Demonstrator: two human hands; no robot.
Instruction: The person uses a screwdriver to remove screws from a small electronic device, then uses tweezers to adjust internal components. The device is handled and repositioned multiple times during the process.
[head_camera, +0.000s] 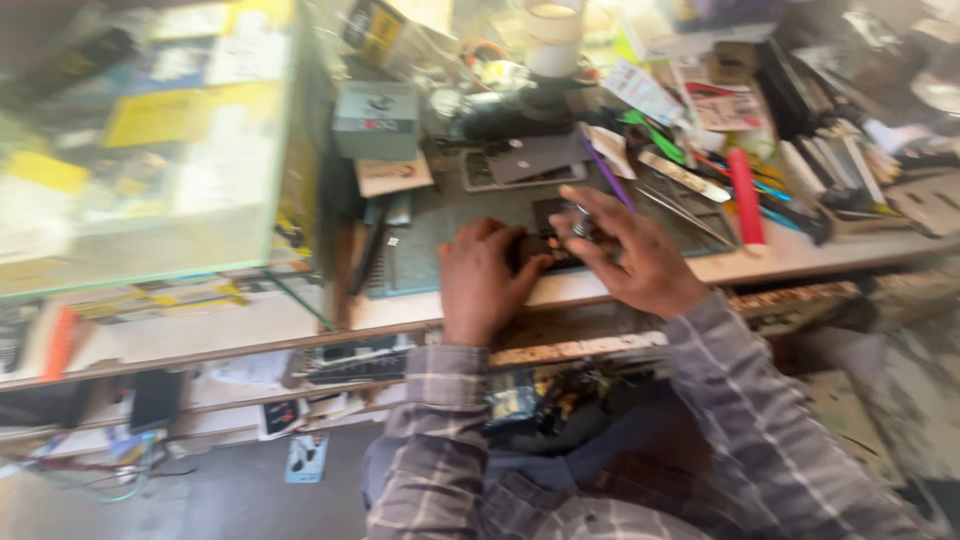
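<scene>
The dark phone (545, 245) sits clamped in the left hand's (482, 280) grip, right hand (630, 255) touching it.

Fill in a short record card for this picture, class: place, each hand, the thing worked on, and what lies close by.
Place: cluttered workbench beside a glass case
Left hand: rests on the near end of a small dark device
Right hand: over the device, fingers pinching a small metal part
Under the device: grey-green mat
Nearby: red tube, purple stick, grey box
Picture: blurred, fine detail unclear
</scene>
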